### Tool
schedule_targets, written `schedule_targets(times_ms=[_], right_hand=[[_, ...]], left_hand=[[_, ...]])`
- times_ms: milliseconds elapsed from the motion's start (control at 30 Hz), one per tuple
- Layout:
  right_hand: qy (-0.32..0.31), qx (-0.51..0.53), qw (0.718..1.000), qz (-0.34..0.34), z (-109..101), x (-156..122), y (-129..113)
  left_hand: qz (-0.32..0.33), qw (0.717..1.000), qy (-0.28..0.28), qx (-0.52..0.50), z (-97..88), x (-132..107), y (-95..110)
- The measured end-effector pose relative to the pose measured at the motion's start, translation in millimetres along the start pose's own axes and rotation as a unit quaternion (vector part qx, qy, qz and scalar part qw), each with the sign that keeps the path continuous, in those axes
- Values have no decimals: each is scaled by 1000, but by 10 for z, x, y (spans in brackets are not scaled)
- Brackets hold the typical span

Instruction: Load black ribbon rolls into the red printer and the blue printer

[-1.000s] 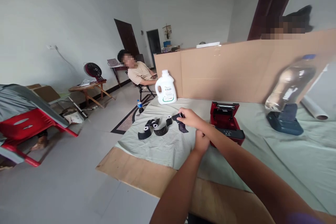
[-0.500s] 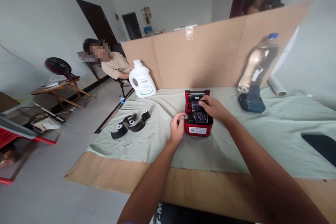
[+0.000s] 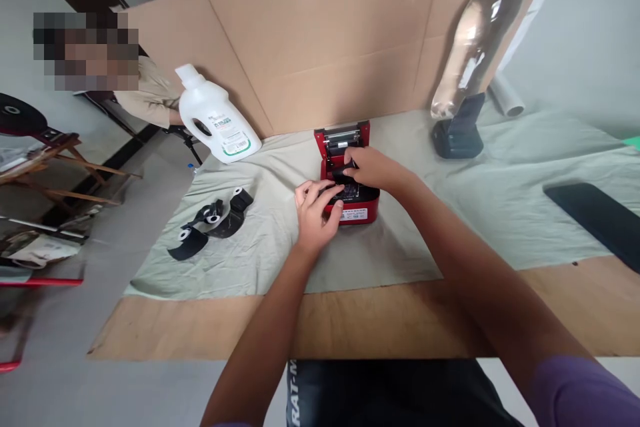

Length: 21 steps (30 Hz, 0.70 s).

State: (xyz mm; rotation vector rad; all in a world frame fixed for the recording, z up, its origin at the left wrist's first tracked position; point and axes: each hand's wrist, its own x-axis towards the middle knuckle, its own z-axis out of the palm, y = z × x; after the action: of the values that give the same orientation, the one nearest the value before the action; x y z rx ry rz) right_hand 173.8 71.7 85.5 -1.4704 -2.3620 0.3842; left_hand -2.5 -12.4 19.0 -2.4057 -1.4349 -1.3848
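A small red machine, which looks like a label printer (image 3: 373,212), stands on the cloth with its lid raised and a roller showing inside. My right hand (image 3: 373,168) reaches in from the right, its fingers closed on a black roll (image 3: 342,173) inside the body; their tips are partly hidden. My left hand (image 3: 318,213) lies over the left front of the machine, fingers spread and touching its inside near shiny black film (image 3: 353,191). Loose black ribbon rolls (image 3: 227,221) with white cores lie to the left.
Behind stands a cardboard panel (image 3: 330,40). A white jug (image 3: 220,123) is at back left, a large clear bottle (image 3: 477,40) on a dark base (image 3: 457,139) at back right. A dark flat object (image 3: 595,217) lies right. A seated person (image 3: 145,93) is beyond the panel.
The view has tilted down and shifted. My left hand has moved from the machine's left side onto its front and spread its fingers. My right hand stays inside, now on the black roll.
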Motion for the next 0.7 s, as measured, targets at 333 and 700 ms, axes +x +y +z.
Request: schedule_targets(times_ms=[333, 700], right_hand=[[-17, 77, 997, -7, -66, -7, 6], [336, 326, 883, 29, -138, 212, 358]], left_hand=[[4, 999, -23, 32, 18, -10, 60], [10, 998, 3, 61, -16, -29, 141]])
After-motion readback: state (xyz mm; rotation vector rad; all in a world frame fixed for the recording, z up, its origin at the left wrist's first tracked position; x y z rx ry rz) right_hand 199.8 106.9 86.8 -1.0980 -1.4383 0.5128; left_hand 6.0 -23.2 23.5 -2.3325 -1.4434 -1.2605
